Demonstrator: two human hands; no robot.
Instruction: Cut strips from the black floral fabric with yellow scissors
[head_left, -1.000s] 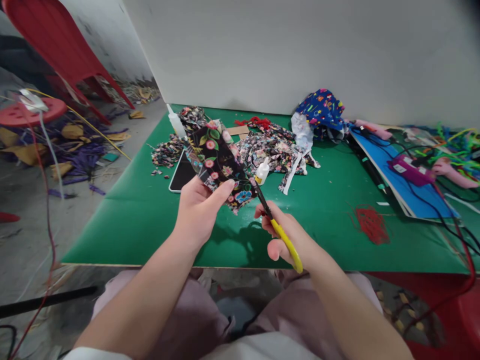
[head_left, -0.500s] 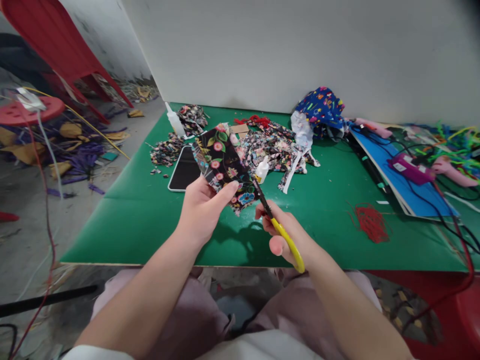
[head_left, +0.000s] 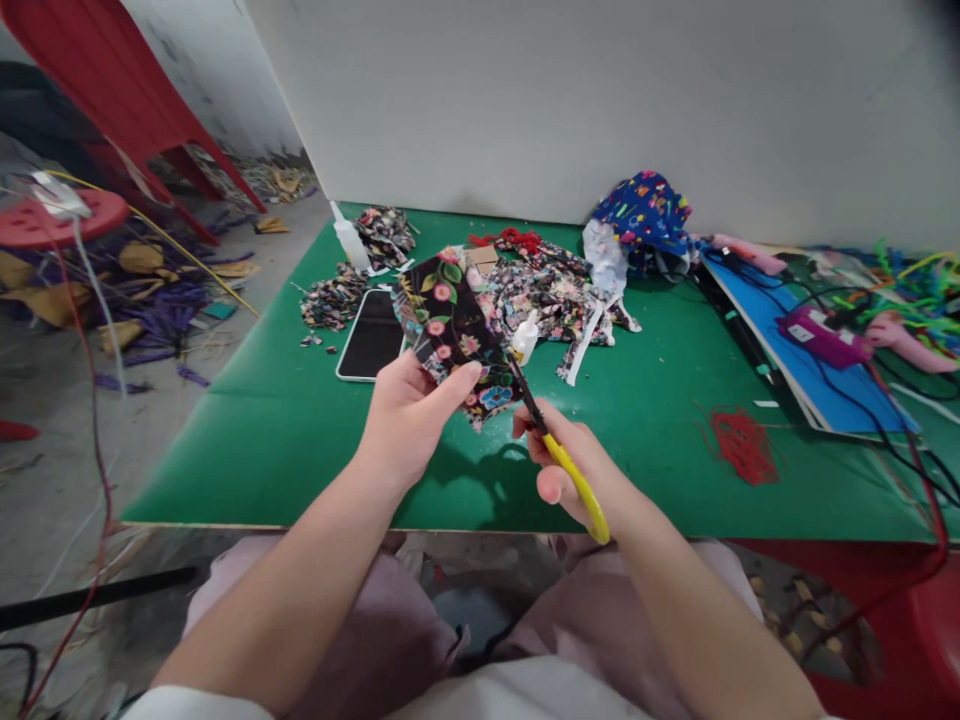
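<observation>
Above the green table (head_left: pixel 262 440), a black floral cloth (head_left: pixel 450 315) slants up from the left hand (head_left: pixel 397 425), printed with pink and blue blooms and green leaves. Yellow-handled scissors (head_left: pixel 573 477) meet its right edge. The left thumb presses on top, pinching it; the right hand's (head_left: pixel 598 468) fingers curl around the yellow handles

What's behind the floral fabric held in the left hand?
Beyond the floral fabric, a smartphone shows at its left, floral scraps and a small white bottle at its right. Whatever lies directly behind it is covered and unseen.
</observation>
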